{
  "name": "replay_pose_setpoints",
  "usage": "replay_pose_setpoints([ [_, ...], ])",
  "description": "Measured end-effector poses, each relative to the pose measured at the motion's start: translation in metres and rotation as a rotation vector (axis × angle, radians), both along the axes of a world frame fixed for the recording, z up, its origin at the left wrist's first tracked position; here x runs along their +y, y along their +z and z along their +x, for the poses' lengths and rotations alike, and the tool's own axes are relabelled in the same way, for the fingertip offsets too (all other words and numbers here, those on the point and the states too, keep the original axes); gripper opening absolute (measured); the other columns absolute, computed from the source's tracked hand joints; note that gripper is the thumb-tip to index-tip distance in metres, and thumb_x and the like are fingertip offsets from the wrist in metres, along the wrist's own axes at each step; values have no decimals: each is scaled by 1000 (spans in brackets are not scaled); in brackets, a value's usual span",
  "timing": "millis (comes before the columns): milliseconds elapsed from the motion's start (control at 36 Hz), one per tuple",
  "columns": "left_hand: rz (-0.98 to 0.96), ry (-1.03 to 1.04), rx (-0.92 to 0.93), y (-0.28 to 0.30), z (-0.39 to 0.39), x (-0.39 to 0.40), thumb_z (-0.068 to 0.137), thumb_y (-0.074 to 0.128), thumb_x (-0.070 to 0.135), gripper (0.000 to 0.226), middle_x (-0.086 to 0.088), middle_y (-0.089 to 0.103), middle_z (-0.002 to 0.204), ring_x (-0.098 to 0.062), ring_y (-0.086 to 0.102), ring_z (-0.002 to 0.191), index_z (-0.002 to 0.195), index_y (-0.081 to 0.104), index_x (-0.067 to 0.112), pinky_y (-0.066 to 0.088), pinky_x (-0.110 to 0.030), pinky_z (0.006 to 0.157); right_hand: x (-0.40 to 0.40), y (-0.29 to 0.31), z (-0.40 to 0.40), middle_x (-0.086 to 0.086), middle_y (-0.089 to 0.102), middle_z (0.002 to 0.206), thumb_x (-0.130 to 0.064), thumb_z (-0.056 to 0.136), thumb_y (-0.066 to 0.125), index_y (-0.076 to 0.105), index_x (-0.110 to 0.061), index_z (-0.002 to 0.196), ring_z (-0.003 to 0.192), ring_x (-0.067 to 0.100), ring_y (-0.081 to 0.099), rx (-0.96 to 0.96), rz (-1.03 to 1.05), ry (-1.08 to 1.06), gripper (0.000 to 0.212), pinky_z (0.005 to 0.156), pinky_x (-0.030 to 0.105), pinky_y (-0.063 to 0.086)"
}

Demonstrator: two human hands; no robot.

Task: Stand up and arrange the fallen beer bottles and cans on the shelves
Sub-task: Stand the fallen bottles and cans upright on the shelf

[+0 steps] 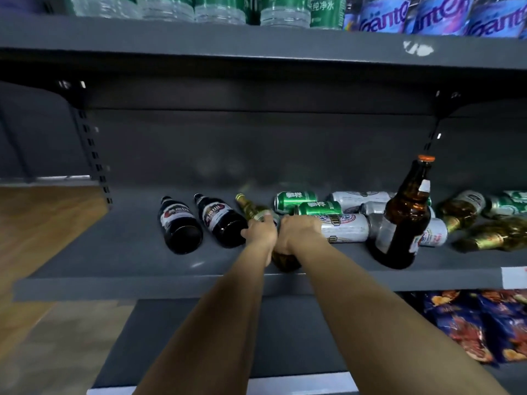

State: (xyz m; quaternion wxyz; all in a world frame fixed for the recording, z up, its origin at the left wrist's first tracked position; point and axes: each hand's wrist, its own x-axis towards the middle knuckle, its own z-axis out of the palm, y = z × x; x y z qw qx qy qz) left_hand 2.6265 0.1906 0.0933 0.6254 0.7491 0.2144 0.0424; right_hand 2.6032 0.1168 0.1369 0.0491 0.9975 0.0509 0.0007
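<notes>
- Green glass bottle (253, 210): lies on its side on the grey shelf (119, 252), gold-capped neck pointing toward the back wall, base (285, 262) toward the front edge; amber-green glass with a pale label band whose print is too blurred to read.
- Left hand (261, 229): fingers curled over the bottle's body near the label; the grip holds the bottle from its left side.
- Right hand (299, 228): laid over the same bottle from the right, fingers curled down around it; its grip also holds the bottle, and the hand touches the nearest silver can (343, 228).
- Two dark bottles (181, 225) (221, 220): lying side by side just left of the hands, bases toward the front, with red, white and black labels; lettering illegible.
- Green cans (296, 199): two on their sides behind the hands, bearing white Chinese characters.
- Silver cans (359, 198): several fallen, stacked loosely to the right; red and blue emblem, text unreadable.
- Brown bottle (406, 220): the only upright one, orange cap, white neck tag and label, standing near the front edge right of the cans.
- Further green bottles (490, 233): lying at the far right.
- Upper shelf (256, 44): clear water bottles with green labels reading "纯净水" (322, 7); blue packs lettered "Ganten" (382, 15).
- Lower shelf: blue snack bags (462, 323).
</notes>
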Motion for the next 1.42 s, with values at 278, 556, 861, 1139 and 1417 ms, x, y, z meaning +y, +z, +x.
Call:
replay_pose_setpoints([
  [278,-163,28,-57,-6,0,12,98,44,34,43,-16,60,126,-35,60,108,126,55,3,52,-45,95,4,-19,2,3,61,125,-56,85,55,48,-18,128,118,24,57,108,606,-250,58,90,32,44],
  [556,-346,-81,4,14,-6,12,92,61,43,49,-13,69,104,-24,63,76,120,59,3,52,-31,66,-1,-24,1,10,71,89,-27,56,72,62,-11,86,86,28,69,161,1373,-204,35,85,45,57],
  [861,-391,-100,-136,60,12,32,74,80,4,44,-21,70,99,-29,70,69,113,62,-3,52,-33,42,4,1,21,14,68,109,-11,72,80,51,-9,120,90,27,69,232,1555,-65,56,68,33,57],
  [1139,-463,-92,-208,47,35,40,68,78,-10,59,-25,68,105,-36,70,84,121,54,-4,56,-41,52,10,1,53,15,68,110,2,70,80,53,-5,120,89,26,67,257,1424,-45,57,64,28,54],
  [1417,-312,-119,-227,58,59,37,69,77,-13,59,-14,65,105,-29,67,93,116,46,5,56,-35,63,9,8,82,17,64,111,15,70,70,49,-1,119,82,23,63,211,1393,-65,56,60,28,53],
])
